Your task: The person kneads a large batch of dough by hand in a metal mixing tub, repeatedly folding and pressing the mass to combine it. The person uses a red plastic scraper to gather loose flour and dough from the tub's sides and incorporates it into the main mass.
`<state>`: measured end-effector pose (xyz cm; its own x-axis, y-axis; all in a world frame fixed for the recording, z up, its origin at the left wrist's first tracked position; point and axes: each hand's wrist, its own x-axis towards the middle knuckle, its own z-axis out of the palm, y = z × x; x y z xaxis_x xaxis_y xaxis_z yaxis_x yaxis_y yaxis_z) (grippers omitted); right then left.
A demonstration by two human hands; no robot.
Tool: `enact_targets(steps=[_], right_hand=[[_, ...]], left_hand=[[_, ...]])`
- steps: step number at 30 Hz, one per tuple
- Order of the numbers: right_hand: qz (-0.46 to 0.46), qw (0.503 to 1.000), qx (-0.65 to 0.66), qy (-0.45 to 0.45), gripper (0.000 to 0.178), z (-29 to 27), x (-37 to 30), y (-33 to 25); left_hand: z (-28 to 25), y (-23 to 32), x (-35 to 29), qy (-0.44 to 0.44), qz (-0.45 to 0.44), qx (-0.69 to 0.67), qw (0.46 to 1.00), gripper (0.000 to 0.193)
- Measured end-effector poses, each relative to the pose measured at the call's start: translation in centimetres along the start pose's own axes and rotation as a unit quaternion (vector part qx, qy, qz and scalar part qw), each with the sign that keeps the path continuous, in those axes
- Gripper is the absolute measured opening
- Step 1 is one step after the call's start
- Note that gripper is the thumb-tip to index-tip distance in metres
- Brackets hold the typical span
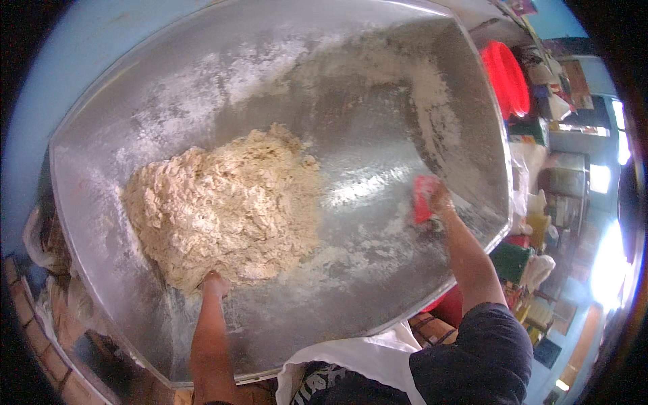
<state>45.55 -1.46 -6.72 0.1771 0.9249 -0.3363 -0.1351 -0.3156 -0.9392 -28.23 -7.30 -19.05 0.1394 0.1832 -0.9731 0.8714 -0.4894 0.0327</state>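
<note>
A large, rough mass of pale dough [226,206] lies in the left half of a wide metal trough [368,128]. My left hand [214,282] is at the near edge of the dough, its fingers sunk in or hidden by it. Over at the right side of the trough, my right hand [441,198] grips a red dough scraper [423,199]. The scraper is held close to the metal floor, well apart from the dough; whether it touches the metal I cannot tell.
White flour [371,253] is smeared over the trough's floor and walls. A raised metal rim [509,182] runs round it. Beyond the right rim stand a red round container [506,79], a green box [511,263] and cluttered goods. A light blue wall [88,61] is at the far left.
</note>
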Motion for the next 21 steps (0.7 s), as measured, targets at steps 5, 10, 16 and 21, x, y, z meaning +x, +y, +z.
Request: enact_targets(steps=[5, 10, 16, 21], right_hand=[[-0.206, 0.783, -0.578, 0.099, 0.034, 3.5, 7.1, 11.9], [-0.287, 0.93, -0.229, -0.032, 0.034, 27.8, 9.2, 12.6], [0.132, 0.839, -0.497, -0.178, 0.044, 34.4, 2.5, -0.7], [-0.003, 0.964, 0.217, -0.157, 0.041, 21.8, 10.3, -1.9]], left_hand=[[0.9, -0.2, 0.0, 0.043, -0.058, -0.123, 0.99, 0.043], [1.2, -0.8, 1.1, -0.003, -0.045, -0.072, 0.996, 0.043], [0.0, -0.8, 0.4, -0.016, -0.053, -0.087, 0.995, 0.045], [-0.5, -0.1, -1.3, -0.05, -0.028, -0.045, 0.997, 0.046]])
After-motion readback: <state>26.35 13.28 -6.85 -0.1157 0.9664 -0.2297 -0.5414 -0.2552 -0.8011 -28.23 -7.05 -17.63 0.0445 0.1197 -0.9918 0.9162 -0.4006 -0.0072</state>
